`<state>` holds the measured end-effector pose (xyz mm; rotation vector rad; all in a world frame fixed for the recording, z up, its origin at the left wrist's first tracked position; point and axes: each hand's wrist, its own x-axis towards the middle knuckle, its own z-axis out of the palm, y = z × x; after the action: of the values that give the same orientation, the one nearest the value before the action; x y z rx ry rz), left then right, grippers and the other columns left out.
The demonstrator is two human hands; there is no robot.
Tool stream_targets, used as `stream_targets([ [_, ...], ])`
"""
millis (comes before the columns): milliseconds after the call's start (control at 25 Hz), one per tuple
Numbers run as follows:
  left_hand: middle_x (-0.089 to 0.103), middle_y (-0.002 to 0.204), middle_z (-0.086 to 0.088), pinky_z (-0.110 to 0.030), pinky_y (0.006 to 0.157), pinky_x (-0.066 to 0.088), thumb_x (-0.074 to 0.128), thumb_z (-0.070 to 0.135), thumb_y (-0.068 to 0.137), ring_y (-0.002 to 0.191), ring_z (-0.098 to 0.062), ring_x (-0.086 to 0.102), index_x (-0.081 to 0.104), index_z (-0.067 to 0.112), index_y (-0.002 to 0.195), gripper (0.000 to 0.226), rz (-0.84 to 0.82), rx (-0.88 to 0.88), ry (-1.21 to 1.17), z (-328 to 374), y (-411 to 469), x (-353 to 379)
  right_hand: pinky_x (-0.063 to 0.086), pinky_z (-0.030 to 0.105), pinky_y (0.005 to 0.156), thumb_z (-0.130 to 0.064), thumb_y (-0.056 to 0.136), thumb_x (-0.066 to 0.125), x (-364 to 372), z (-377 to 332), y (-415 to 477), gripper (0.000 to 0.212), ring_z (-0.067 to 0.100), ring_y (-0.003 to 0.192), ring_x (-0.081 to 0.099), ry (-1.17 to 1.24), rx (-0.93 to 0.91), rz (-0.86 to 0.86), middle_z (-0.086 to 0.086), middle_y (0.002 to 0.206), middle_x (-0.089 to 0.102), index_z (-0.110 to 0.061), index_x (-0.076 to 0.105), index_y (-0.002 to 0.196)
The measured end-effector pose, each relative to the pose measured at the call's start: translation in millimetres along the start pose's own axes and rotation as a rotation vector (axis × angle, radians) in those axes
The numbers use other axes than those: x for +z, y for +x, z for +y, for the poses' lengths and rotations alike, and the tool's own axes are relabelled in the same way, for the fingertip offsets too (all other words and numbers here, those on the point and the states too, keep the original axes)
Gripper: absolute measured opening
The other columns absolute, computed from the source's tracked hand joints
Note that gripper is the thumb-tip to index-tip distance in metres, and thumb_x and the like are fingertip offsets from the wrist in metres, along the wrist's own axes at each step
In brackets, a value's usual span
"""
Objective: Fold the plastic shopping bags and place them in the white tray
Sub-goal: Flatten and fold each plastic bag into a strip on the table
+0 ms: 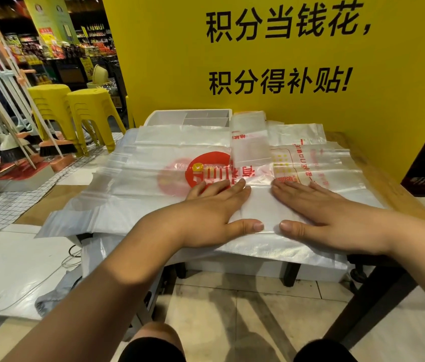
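Plastic bag (261, 205) lies flat atop the pile (127, 184), long axis seemingly 9 to 3; left hand (214, 205) and right hand (318, 207) press it equally, fingers straight, gripping nothing; white tray (154, 116) sits at 12 o'clock.

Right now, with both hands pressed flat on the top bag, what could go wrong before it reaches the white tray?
The left hand and right hand press on a loose pile of slick bags; lower layers may slip and skew the fold. The pile overhangs the left edge of the table, so bags could slide to the floor. The white tray sits behind the pile; reaching over might drag bags along.
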<state>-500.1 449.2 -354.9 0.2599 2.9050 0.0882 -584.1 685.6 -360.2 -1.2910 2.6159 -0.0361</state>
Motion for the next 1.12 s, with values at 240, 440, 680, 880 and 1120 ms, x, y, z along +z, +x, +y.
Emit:
stream_targets([
  [240, -0.014, 0.165, 0.015, -0.045, 0.123, -0.009, 0.018, 0.082, 0.081, 0.151, -0.008, -0.015, -0.008, 0.034, 0.158, 0.095, -0.001, 0.014, -0.014, -2, 2, 1, -0.017, 0.020, 0.115, -0.090, 0.076, 0.008, 4, 3, 1, 0.094, -0.010, 0.140, -0.029, 0.006, 0.009, 0.020, -0.024, 0.158, -0.025, -0.043, -0.016, 0.153],
  [440, 0.008, 0.166, 0.014, -0.046, 0.124, 0.000, 0.047, 0.084, 0.079, 0.152, -0.012, 0.003, 0.013, 0.036, 0.158, 0.099, 0.096, 0.069, -0.015, -7, -1, -5, -0.003, 0.030, 0.123, -0.093, 0.071, 0.032, -9, -4, -2, 0.105, 0.000, 0.150, -0.003, -0.016, -0.024, 0.137, -0.017, 0.164, 0.007, -0.036, 0.015, 0.158],
  [680, 0.045, 0.148, 0.013, -0.039, 0.117, 0.028, 0.061, 0.053, 0.093, 0.136, -0.008, 0.036, 0.046, 0.033, 0.146, 0.059, 0.225, 0.164, -0.186, -13, -9, -13, 0.025, 0.022, 0.113, -0.046, 0.093, 0.060, -8, -7, 0, 0.049, -0.001, 0.133, 0.034, 0.159, -0.092, 0.357, -0.018, 0.141, 0.044, -0.041, 0.049, 0.141],
  [880, 0.057, 0.129, 0.016, -0.021, 0.104, 0.039, 0.062, 0.037, 0.096, 0.119, 0.002, 0.048, 0.058, 0.033, 0.135, 0.039, 0.334, 0.187, -0.369, -12, -22, -6, 0.040, 0.019, 0.097, -0.047, 0.092, 0.057, 0, -14, -6, 0.029, -0.007, 0.113, 0.050, 0.331, -0.089, 0.452, -0.027, 0.118, 0.056, -0.045, 0.061, 0.121],
  [1120, 0.061, 0.111, 0.014, -0.016, 0.089, 0.043, 0.066, 0.025, 0.095, 0.104, 0.000, 0.053, 0.068, 0.025, 0.120, 0.025, 0.528, 0.222, -0.387, -5, -38, 12, 0.047, 0.027, 0.092, -0.035, 0.095, 0.059, 14, -30, -14, 0.024, 0.001, 0.109, 0.057, 0.412, -0.106, 0.568, -0.022, 0.112, 0.064, -0.040, 0.068, 0.116],
])
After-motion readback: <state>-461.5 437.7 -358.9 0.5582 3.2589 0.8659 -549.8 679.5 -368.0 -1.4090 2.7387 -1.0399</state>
